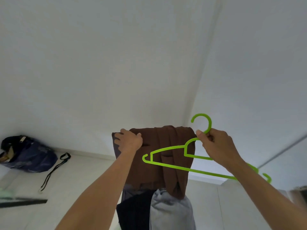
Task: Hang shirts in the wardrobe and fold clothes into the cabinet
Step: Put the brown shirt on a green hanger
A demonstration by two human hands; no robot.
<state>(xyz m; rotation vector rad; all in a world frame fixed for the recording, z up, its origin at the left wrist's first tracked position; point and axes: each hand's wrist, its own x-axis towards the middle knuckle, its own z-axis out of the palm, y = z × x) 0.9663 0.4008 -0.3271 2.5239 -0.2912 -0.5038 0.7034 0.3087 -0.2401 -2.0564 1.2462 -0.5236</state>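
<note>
A brown garment (166, 146) hangs draped at the centre, in front of the white wall. My left hand (128, 141) grips its upper left edge, fingers curled over the cloth. My right hand (216, 145) pinches the neck of a bright green plastic hanger (167, 165), just below its hook. The hanger lies tilted across the front of the brown garment, with its far right end hidden behind my right forearm. Below the brown garment hang a grey garment (171, 211) and a dark one (134, 211).
A dark blue bag (28, 155) sits on the pale floor at the left by the wall, with a black strap (54, 170) trailing from it. A white wall corner runs up the centre right. A mirrored or glossy panel edge (282, 151) stands at the right.
</note>
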